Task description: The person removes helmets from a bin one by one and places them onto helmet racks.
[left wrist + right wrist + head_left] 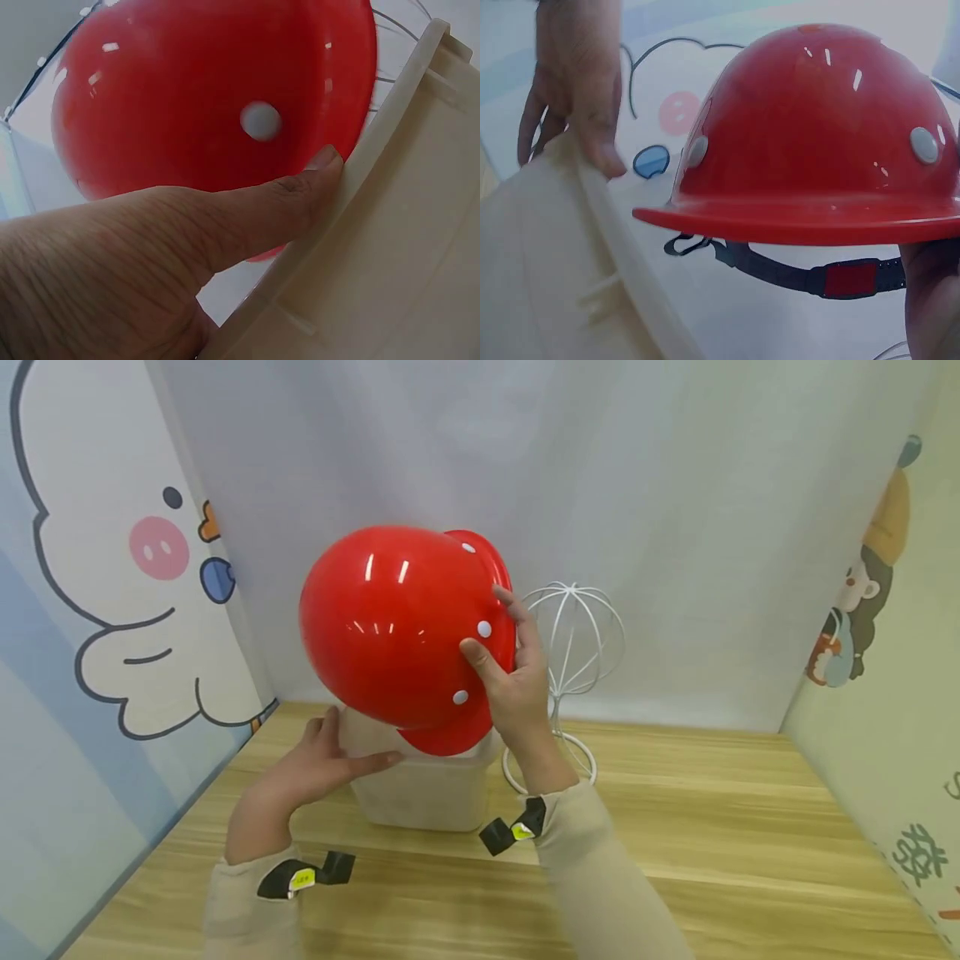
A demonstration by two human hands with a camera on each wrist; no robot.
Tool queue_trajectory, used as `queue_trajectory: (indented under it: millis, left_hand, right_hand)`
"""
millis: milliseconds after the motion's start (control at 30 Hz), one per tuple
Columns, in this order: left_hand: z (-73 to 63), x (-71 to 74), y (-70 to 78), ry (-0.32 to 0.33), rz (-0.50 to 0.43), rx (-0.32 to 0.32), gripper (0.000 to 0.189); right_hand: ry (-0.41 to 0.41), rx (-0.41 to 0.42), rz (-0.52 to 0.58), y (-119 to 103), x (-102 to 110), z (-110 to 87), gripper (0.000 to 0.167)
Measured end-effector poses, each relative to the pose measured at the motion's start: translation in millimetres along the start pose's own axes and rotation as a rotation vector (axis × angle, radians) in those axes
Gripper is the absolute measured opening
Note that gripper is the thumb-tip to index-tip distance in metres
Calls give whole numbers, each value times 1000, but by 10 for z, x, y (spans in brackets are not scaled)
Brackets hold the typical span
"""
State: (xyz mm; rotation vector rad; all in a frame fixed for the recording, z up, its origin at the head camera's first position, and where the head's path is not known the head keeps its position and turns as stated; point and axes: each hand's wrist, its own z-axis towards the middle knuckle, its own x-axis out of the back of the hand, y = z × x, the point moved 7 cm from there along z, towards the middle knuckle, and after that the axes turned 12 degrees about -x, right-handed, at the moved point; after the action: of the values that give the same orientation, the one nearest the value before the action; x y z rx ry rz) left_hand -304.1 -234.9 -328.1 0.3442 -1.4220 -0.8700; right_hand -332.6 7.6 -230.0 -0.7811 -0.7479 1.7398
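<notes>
A red hard hat (pixel 390 618) with white rivets hangs tilted above a cream plastic bin (pixel 427 797), its crown toward the left. My right hand (pixel 519 685) grips it by the brim, thumb on the outer shell and the other fingers at the far side. Under the brim, a black headband (pixel 780 279) with a red adjuster shows in the right wrist view. My left hand (pixel 311 772) holds the bin's rim at the left corner, the thumb lying along the near edge. In the left wrist view that thumb overlaps the lower part of the hat.
Just right of the bin stands a white wire stand (pixel 557 697) with a round cage top and a ring base, partly behind my right wrist. All of it is on a wooden table (pixel 712 843). A pale curtain (pixel 712 568) closes the back, with cartoon-printed panels either side.
</notes>
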Motion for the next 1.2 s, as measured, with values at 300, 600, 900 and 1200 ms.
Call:
queue_trajectory:
  millis: [300, 600, 900, 1200]
  left_hand:
    - [-12, -3, 17, -8, -13, 29, 120]
    - [-24, -8, -2, -5, -20, 36, 115]
    - [2, 16, 47, 27, -3, -98, 104]
    - [13, 33, 42, 34, 32, -106, 109]
  right_hand:
    - [54, 4, 305, -177, 184, 28, 70]
    - [103, 28, 590, -239, 451, 141, 65]
    - [194, 72, 694, -273, 815, 172, 63]
    - [256, 84, 797, -180, 1206, 92, 52]
